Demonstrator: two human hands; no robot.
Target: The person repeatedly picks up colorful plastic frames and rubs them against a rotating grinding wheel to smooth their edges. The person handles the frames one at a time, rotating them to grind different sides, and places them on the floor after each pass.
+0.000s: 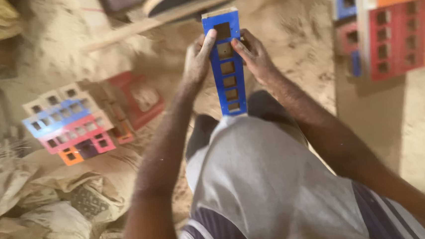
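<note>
Holding a long blue strip with square cut-outs (228,68) upright between them, the left hand (197,60) and right hand (253,56) each clasp one long edge near its upper end, fingers pressed on its face. Its lower end rests by the person's knees above the sandy floor (290,24). More coloured perforated pieces (71,125) lie toward the floor's left edge, and a stacked set (397,21) fills the top right corner.

Dim, warm light throughout; the whole view is softly motion-blurred, edges worst.
</note>
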